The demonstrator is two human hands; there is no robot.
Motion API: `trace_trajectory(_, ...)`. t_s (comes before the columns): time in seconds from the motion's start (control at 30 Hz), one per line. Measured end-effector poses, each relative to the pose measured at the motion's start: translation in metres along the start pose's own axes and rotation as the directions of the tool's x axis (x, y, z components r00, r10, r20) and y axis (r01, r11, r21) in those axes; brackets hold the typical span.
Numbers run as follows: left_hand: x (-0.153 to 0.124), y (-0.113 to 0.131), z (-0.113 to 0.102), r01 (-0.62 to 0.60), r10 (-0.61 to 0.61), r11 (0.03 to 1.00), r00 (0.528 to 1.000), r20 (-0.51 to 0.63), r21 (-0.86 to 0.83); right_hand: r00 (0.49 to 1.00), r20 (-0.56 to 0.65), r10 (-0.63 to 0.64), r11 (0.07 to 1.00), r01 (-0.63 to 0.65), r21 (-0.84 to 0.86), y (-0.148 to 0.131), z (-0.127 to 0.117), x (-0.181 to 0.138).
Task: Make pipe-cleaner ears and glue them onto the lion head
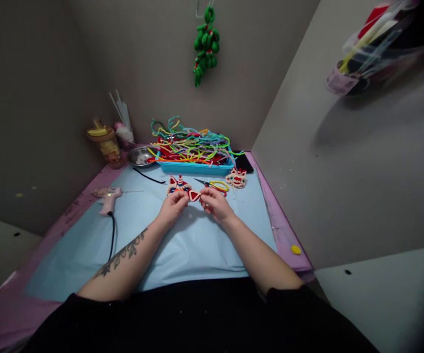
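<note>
Between my two hands is a small red triangular piece with a white fuzzy border point(194, 196), which looks made of pipe cleaner. My left hand point(174, 208) pinches its left side, and my right hand point(216, 205) pinches its right corner. Just behind my left hand lies a pipe-cleaner animal head point(178, 183) in red, white and blue, with one pointed ear showing; my fingers cover its lower part. Pliers with yellow and red handles point(217, 186) lie behind my right hand. A second red-and-white head point(236, 178) sits farther right.
A blue tray point(197, 168) heaped with coloured pipe cleaners stands at the back, beside a metal bowl point(143, 157). A pink glue gun point(109, 198) with a black cord lies on the left. Green pipe-cleaner pieces point(207, 44) hang on the back wall. A yellow object point(295, 250) lies near the right edge.
</note>
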State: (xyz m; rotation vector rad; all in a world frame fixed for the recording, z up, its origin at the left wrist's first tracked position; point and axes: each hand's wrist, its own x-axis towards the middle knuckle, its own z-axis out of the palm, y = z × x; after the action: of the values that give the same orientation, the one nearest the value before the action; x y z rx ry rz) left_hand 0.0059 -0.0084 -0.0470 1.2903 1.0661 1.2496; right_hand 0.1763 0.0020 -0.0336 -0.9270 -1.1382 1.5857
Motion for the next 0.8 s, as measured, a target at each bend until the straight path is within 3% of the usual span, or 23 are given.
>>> trace_trajectory(0.13, 0.0, 0.002, -0.002, -0.062, 0.059, 0.996, 0.997, 0.042, 0.064, 0.989, 0.052, 0.14, 0.99, -0.141, 0.012, -0.008, -0.003, -0.003)
trace_trajectory(0.23, -0.002, 0.009, -0.004, -0.284, 0.275, 0.932, 0.959, 0.069, 0.226, 0.989, 0.086, 0.124, 0.992, -0.124, 0.0, -0.009, -0.003, -0.006)
trace_trajectory(0.4, -0.008, 0.014, -0.006, -0.579, 0.608, 0.675, 0.788, 0.101, 0.457, 0.99, 0.117, -0.077, 0.997, 0.079, -0.013, -0.004, 0.002, -0.007)
trace_trajectory(0.5, -0.012, 0.013, -0.008, -0.638, 0.719, 0.552, 0.69, 0.082, 0.536, 0.963, -0.001, -0.268, 0.963, 0.268, -0.038, -0.002, 0.0, -0.005)
trace_trajectory(0.67, -0.018, 0.01, -0.012, -0.664, 0.782, 0.45, 0.616, 0.096, 0.597, 0.879, -0.204, -0.43, 0.901, 0.406, -0.15, -0.005, -0.015, -0.003)
trace_trajectory(0.8, -0.02, 0.009, -0.012, -0.692, 0.825, 0.375, 0.553, 0.119, 0.617, 0.784, -0.169, -0.598, 0.787, 0.533, -0.311, -0.013, -0.019, -0.009)
